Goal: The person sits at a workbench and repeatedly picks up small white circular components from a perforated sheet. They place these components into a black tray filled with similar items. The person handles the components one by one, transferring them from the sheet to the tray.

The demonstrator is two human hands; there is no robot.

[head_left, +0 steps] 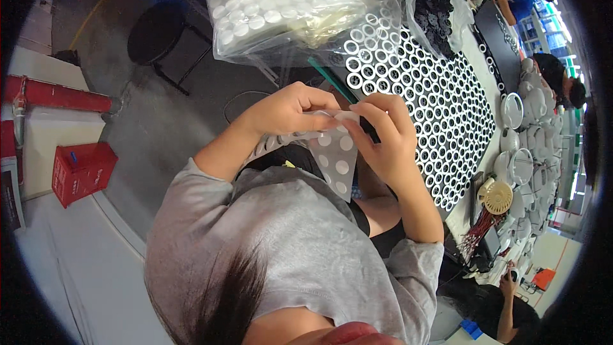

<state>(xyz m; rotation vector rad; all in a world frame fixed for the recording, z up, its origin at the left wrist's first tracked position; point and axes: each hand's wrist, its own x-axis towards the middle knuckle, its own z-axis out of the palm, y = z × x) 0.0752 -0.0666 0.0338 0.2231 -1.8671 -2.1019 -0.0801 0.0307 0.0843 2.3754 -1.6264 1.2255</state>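
Above my lap I hold a translucent sheet of round white stickers (335,165), folded or bent so that part of it hangs down. My left hand (288,112) pinches its upper edge between thumb and fingers. My right hand (388,135) closes on the same edge close beside it, thumb and index finger together. Whether a single sticker is lifted between the right fingertips cannot be made out. Just right of my hands, many white rings with black centres (440,102) stand in close rows on a dark board.
Clear bags of white round pieces (274,13) lie at the table's far left, beside a bag of black parts (433,16). A round stool (155,33) and a red box (83,172) are at left. White housings (533,147) and a cream fan (496,197) crowd the right; other people work there.
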